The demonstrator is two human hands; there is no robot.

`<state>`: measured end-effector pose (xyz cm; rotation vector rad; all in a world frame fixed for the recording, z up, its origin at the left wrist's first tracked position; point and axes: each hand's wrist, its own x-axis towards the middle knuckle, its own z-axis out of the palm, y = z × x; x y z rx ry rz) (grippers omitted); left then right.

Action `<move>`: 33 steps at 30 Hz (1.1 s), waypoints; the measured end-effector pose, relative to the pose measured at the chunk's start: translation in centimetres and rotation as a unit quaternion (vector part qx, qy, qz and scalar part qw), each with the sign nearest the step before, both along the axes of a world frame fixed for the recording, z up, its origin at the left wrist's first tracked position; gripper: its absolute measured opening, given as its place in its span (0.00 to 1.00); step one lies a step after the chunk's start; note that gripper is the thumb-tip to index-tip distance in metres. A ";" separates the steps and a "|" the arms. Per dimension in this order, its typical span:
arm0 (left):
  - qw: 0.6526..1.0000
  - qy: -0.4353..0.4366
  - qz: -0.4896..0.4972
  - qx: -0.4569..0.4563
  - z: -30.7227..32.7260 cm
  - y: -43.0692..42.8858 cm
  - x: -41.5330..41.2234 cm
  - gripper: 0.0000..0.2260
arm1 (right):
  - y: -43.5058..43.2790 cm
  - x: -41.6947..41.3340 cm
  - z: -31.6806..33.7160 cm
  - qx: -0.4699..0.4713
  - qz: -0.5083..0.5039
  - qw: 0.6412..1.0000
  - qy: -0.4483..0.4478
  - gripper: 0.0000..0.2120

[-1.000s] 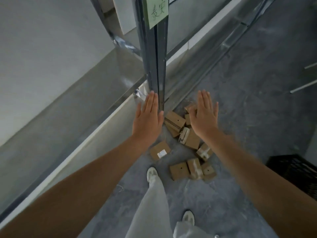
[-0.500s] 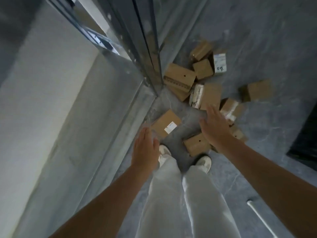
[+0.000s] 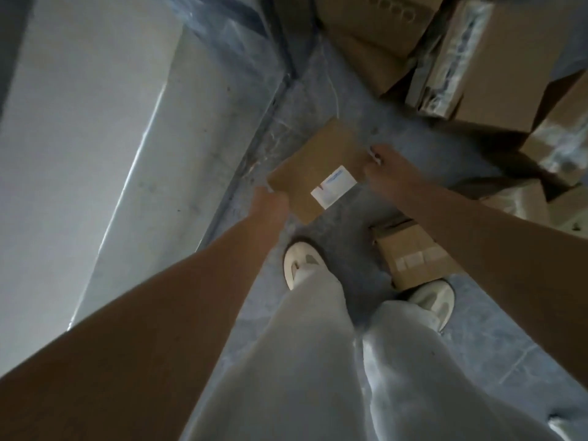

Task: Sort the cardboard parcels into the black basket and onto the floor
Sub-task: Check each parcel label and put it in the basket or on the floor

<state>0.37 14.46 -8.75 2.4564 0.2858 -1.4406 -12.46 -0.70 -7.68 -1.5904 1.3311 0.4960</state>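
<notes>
Loose off-white trousers [image 3: 311,361] cover both legs; below their hems sit cream shoes [image 3: 304,264] with grey panels. Forearms [image 3: 178,307], left hand [image 3: 270,202] and right hand [image 3: 385,173] are bare.

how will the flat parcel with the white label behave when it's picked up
Probably light: the flat parcel looks thin beside the boxes around it. Likely fairly stiff, since its face lies flat with straight edges, though thin card may bow. The left hand and right hand hold opposite edges, which should keep it from tipping.
</notes>
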 end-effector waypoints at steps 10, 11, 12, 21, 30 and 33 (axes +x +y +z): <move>0.965 0.024 0.161 -0.205 6.0 -3.5 2.1 0.31 | -3.3 1.1 4.6 -0.003 -0.163 0.976 -0.146 0.20; 0.955 0.036 0.187 -0.226 7.5 -4.3 2.3 0.25 | -4.1 1.1 6.3 -0.018 -0.175 0.973 -0.147 0.20; 0.950 0.042 0.199 -0.236 9.6 -5.2 2.3 0.18 | -5.0 1.0 8.2 -0.039 -0.177 0.972 -0.151 0.19; 0.929 0.083 0.223 -0.283 34.7 -12.9 -2.7 0.12 | -14.7 -1.0 35.5 -0.162 -0.130 0.950 -0.233 0.14; 0.857 0.133 0.320 -0.381 59.0 -15.1 -9.3 0.16 | -16.8 -2.7 63.9 -0.232 -0.062 0.906 -0.348 0.17; 0.879 0.121 0.276 -0.370 65.0 -13.4 -10.5 0.31 | -14.0 -3.7 68.8 -0.232 -0.013 0.887 -0.400 0.17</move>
